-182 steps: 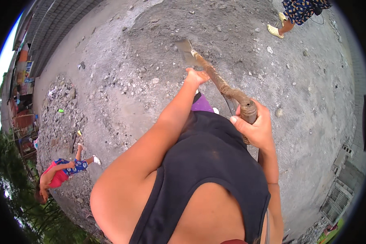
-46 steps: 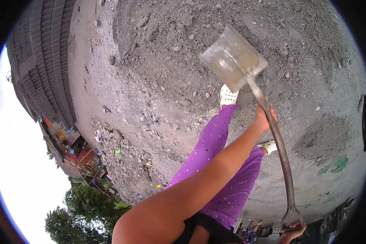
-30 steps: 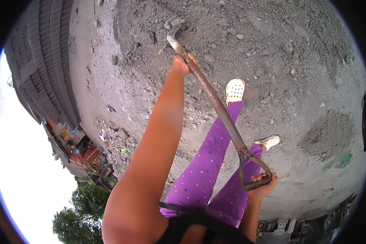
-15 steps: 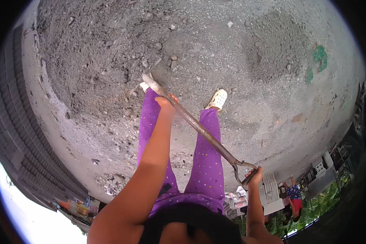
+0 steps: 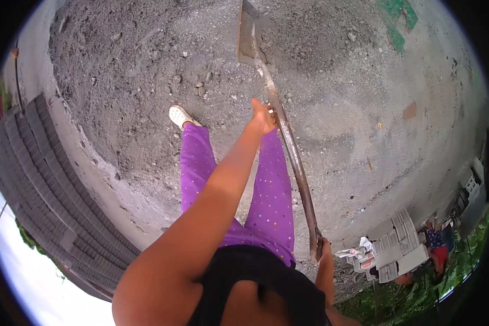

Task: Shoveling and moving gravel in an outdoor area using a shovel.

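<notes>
A long-handled shovel (image 5: 294, 152) stretches ahead of me, its metal blade (image 5: 246, 41) over the ground at the top of the view. The brown shaft slants down to a D-shaped grip near my right side. My left hand (image 5: 264, 118) is on the shaft below the blade, fingers curled at it and thumb standing away. My right hand (image 5: 324, 249) is closed round the grip at the shaft's rear end; some of its fingers are hidden. Whether any material lies on the blade I cannot tell.
Loose grey gravel and soil (image 5: 119, 92) spread at the left, and a darker gravel patch (image 5: 309, 38) lies beside the blade. My left foot wears a pale clog (image 5: 181, 117). Stacked grey blocks (image 5: 399, 244) and a person in red (image 5: 438, 252) are at the lower right.
The shovel has swung from across my legs to pointing ahead and right, bringing its blade into view. My left hand moved right with the shaft; my right hand moved slightly down and left.
</notes>
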Tool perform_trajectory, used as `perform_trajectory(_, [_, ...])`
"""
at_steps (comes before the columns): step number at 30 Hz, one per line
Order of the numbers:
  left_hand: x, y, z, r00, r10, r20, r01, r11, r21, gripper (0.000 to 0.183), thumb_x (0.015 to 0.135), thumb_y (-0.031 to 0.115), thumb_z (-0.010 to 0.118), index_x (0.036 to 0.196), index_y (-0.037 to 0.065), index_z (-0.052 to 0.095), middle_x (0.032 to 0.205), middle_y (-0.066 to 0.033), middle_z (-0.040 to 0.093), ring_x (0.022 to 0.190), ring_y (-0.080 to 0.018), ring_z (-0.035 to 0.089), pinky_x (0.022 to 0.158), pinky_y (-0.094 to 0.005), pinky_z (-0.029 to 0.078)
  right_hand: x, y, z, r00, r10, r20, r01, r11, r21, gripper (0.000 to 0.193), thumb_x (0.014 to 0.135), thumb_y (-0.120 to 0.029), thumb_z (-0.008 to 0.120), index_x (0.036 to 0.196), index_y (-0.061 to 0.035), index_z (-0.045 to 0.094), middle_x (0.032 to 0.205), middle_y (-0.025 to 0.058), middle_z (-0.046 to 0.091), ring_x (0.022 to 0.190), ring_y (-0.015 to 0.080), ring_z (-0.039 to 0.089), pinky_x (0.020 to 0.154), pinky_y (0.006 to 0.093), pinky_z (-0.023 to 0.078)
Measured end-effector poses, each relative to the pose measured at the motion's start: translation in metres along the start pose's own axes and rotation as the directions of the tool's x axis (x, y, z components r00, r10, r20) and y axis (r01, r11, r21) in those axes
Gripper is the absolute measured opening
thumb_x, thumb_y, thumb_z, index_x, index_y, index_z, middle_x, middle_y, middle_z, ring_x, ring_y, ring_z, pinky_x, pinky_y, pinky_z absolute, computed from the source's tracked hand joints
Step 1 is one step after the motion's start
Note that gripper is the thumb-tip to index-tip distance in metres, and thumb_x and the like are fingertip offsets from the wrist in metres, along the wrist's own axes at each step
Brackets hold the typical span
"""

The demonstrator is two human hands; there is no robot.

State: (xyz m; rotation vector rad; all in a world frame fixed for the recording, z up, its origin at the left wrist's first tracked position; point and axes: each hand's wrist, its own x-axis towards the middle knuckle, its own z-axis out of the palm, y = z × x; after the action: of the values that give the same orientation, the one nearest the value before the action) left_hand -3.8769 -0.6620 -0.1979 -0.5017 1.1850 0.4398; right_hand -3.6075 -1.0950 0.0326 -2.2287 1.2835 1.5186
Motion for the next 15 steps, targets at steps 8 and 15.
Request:
perform_trajectory(8, [-0.025,0.047,-0.088,0.256,0.25,0.934,0.061,0.96,-0.273,0.098,0.073,0.08,0.006,0.13,0.004,0.026,0.11,-0.0212,0.05,0.109,-0.0364,0.048,0.097,-0.0509,0.033,-0.005,-0.077,0.026,0.981,-0.154,0.121,0.159,0.987,-0.034,0.036,0.084,-0.047,0.051,0.072,-0.013,0.045,0.05,0.0014,0.042,0.038,0.0128,0.043,0.035,0.0259,0.039])
perform_trajectory(15, [-0.142,0.003,-0.064,0.94,0.325,0.105,-0.18,0.733,-0.655,0.077,0.086,0.062,0.01,0.121,0.001,0.041,0.109,-0.0238,0.051,0.108,-0.0356,0.049,0.099,-0.0508,0.032,-0.108,-0.107,0.066,0.902,-0.401,0.161,0.415,0.907,-0.07,0.043,0.083,-0.051,0.052,0.064,-0.0141,0.043,0.047,0.0009,0.041,0.037,0.0147,0.043,0.035,0.0263,0.036])
